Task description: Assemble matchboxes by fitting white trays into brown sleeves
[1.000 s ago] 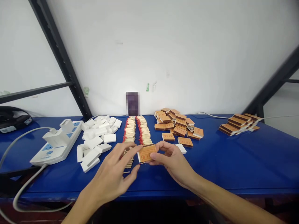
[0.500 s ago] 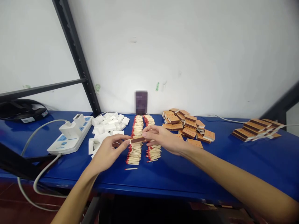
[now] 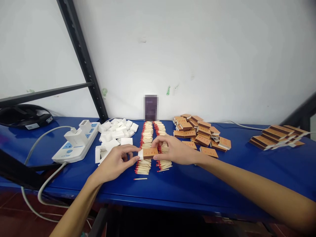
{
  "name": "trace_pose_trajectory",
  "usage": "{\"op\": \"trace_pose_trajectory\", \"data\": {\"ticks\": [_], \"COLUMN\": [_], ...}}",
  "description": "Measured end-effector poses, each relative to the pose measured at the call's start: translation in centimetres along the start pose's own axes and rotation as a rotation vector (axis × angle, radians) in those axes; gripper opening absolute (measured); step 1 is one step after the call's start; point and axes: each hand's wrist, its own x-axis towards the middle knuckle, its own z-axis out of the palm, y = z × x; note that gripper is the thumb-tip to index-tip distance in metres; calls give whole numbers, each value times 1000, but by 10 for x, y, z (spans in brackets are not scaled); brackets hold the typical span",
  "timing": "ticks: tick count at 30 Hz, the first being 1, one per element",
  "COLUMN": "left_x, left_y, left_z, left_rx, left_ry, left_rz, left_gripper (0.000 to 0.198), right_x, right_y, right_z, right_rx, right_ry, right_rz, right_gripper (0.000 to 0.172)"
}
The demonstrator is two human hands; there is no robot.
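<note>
Left hand pinches the white tray, right hand the orange sleeve; keeping them squarely aligned should prevent creasing.

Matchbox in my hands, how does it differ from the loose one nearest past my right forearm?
The held matchbox has its white tray sticking out at the left; the loose matchbox shows none sticking out. The left hand and right hand grip the held matchbox, while the loose matchbox lies on the blue table. Both have orange printed tops and dark brown sides.
</note>
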Motion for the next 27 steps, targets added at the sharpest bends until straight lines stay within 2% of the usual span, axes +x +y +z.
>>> {"op": "trace_pose_trajectory", "data": {"ticks": [3,10,12,15,21,25,27], "left_x": [0,-1,-1,-1,2,5,6], "left_y": [-4,-8,-9,-9,-9,-5,5], "left_z": [-2,0,1,2,1,1,10], "left_rx": [37,57,53,26,-17,5,37], "left_ry": [-8,-4,4,20,90,173,230], "left_rz": [38,59,55,39,10,47,112], "left_gripper": [32,34,34,35,36,34,30], "right_x": [-9,-37,-48,-68,-125,-151,-153], "right_y": [1,7,11,20,54,80,89], "right_z": [5,4,-4,-21,-56,-74,-81], "right_rx": [-129,-218,-229,-278,-518,-596,-617], "right_ry": [57,74,108,226,445,524,557], "right_rz": [-3,-20,-20,-2,160,274,294], "right_gripper": [27,24,23,24,29,33,33]}}
